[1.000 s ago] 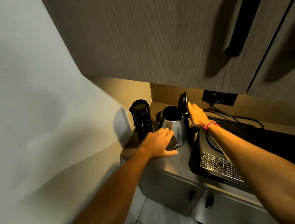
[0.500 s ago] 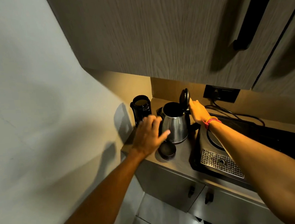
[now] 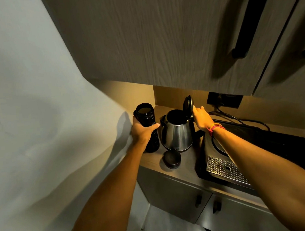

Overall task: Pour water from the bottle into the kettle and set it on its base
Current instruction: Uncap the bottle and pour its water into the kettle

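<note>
Left hand (image 3: 142, 132): I am gripping the open bottle (image 3: 147, 126), beside the kettle (image 3: 177, 131).
Right hand (image 3: 201, 118): I am holding the lid (image 3: 188, 105) up.
Risk: I am fearing a spill if tilting too fast.

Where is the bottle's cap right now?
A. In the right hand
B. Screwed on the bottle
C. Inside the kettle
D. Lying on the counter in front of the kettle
D: the cap lies on the counter in front of the kettle, and the bottle stands open-topped in the left hand.
</note>
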Motion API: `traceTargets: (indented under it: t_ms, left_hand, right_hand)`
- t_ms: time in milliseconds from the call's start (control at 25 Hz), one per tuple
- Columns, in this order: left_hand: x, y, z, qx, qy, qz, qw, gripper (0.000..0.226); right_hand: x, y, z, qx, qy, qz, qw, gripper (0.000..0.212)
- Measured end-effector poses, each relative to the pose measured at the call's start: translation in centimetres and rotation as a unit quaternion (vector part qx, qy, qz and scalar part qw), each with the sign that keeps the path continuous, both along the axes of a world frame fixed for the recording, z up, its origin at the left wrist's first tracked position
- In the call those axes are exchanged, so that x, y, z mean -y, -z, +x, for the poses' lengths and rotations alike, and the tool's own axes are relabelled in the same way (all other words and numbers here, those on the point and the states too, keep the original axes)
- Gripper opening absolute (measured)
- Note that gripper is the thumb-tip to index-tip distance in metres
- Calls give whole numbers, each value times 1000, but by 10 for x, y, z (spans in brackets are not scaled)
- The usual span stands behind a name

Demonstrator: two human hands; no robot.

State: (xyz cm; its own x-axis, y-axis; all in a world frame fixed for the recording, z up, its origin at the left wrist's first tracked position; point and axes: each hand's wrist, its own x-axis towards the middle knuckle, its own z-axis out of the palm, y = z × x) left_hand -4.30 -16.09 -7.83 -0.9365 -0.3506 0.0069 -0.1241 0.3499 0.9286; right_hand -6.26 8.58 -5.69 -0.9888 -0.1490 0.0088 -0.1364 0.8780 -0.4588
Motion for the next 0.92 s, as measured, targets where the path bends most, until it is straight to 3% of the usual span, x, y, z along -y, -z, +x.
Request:
traceTargets:
  t_ms: [120,280,400,600,920]
  left_hand:
    - [-4,4,4,-44,-13,-29,999,88]
    - [-2,-2,7,-53,54,-129,989,89]
    - [2,-12,5,-44,92,-201,974,80]
    - [-2,-28,3,-6,107,-373,922,77]
    - [-19,-46,2,-4,147,-501,853,92]
  right_hand:
    - [-1,4,-1,23,8,20,1000,70]
    - [0,7,-1,56,55,0,997,59]
    - [1,6,1,46,41,17,998,71]
    - [-1,5,2,54,43,31,997,73]
    - [0,3,6,55,53,34,996,70]
